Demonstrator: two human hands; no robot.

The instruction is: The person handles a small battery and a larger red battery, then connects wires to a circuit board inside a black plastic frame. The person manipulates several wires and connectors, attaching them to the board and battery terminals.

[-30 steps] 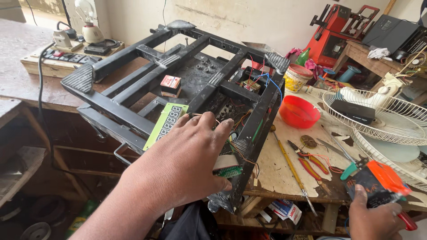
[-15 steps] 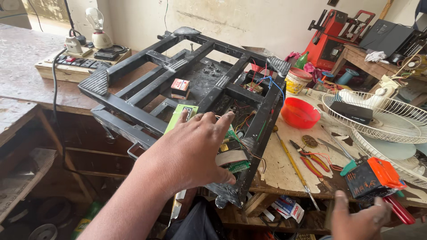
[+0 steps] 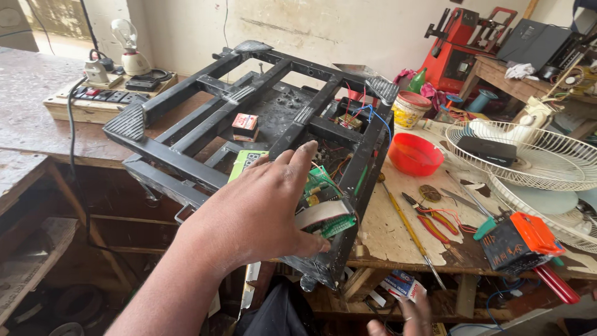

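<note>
Head view: left hand (image 3: 261, 214) is pressing its fingers, spread wide, over the green circuit board (image 3: 323, 205) inside the black metal frame (image 3: 186, 155) on the table (image 3: 398, 230). Right hand (image 3: 407, 317) is hanging low, fingers loosely apart, empty. Board-seating step, apparently; next move needs careful alignment with the ribbon cable (image 3: 320, 213).

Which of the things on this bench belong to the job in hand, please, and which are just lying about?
In hand: left hand on the green circuit board with its grey ribbon cable, inside the black metal frame.

Lying about: red bowl, pliers, white fan guard, yellow-handled screwdriver, light bulb.
</note>
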